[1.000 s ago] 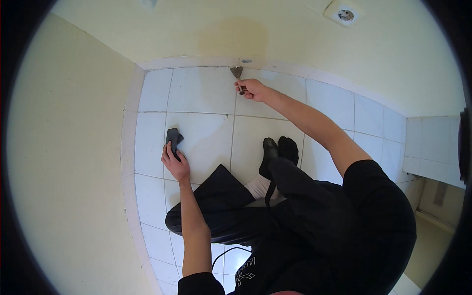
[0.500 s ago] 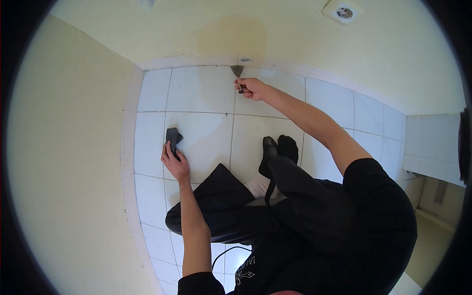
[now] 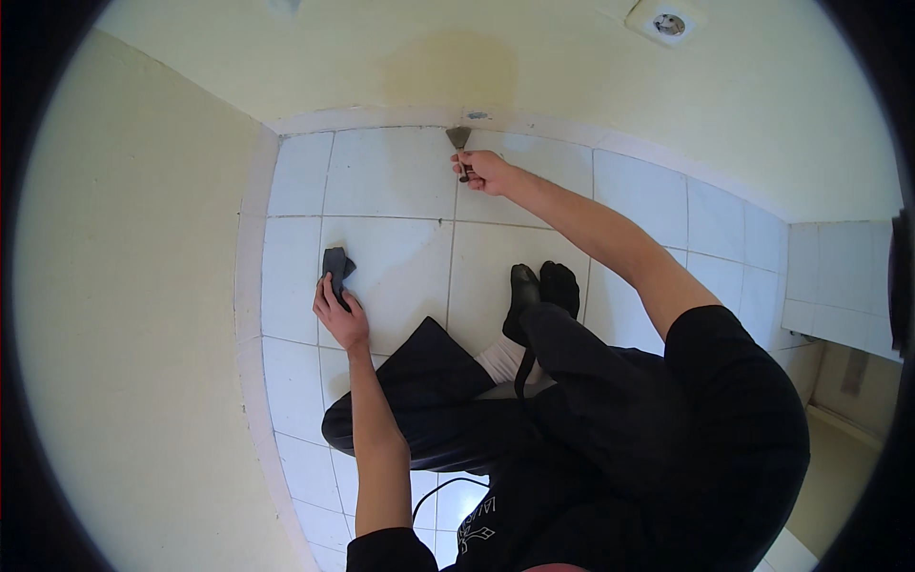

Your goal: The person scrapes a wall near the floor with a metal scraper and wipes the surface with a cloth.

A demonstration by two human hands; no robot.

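Observation:
My right hand (image 3: 486,173) reaches far forward and grips a small scraper (image 3: 459,143), its metal blade resting on the grout line where the white floor tiles (image 3: 391,172) meet the skirting (image 3: 381,119). My left hand (image 3: 338,313) rests on a tile to the left, its fingers pressing a dark grey cloth (image 3: 334,262) flat on the floor. I am crouched low, my knees and black-socked feet (image 3: 541,291) between the two arms.
Pale yellow walls (image 3: 133,315) close in on the left and at the far side, forming a corner. A wall socket (image 3: 667,21) sits high on the far wall. A tiled step or ledge (image 3: 839,286) stands at the right.
My right hand and the scraper have shifted very slightly along the grout line near the skirting. My left hand stays on the cloth.

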